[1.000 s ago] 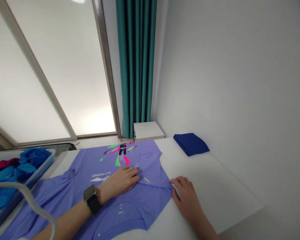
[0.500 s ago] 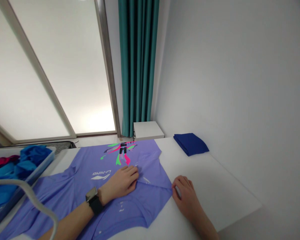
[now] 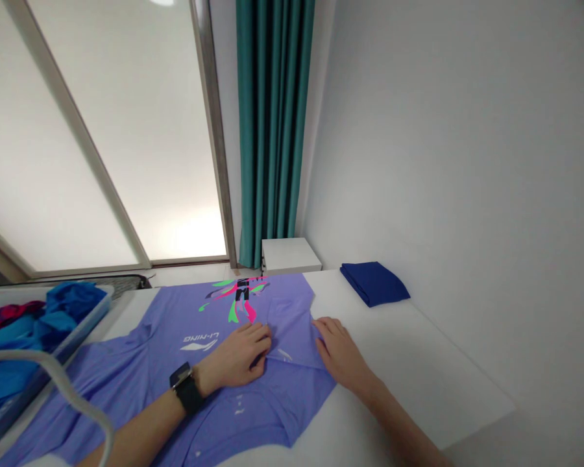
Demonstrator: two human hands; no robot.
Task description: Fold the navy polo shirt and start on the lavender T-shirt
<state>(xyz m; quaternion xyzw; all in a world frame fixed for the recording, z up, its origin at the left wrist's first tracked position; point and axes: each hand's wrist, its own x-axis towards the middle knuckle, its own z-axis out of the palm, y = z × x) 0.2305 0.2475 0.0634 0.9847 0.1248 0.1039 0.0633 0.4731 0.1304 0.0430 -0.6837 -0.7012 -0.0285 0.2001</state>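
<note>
A purple T-shirt (image 3: 168,370) with white lettering and a bright pink, green and black print lies spread on the white table (image 3: 384,363). Its right side is folded inward over the front. My left hand (image 3: 246,353), with a dark watch (image 3: 186,387) on the wrist, presses on the shirt beside the fold, its fingers bent together on the fabric; the fingertips are partly hidden. At the right edge of the folded part lies my right hand (image 3: 339,350), fingers stretched over the cloth edge and thumb apart.
A folded dark blue cloth (image 3: 374,283) lies at the table's far right, near the wall. On the left stands a plastic basket (image 3: 90,318) of blue and red clothes. A pale curved tube (image 3: 61,379) crosses the lower left. Behind the table is a white cabinet (image 3: 292,255).
My right hand has let go of the shirt's right corner and moved up and left along the folded edge, its fingers straightening. My left hand stays in place on the fabric.
</note>
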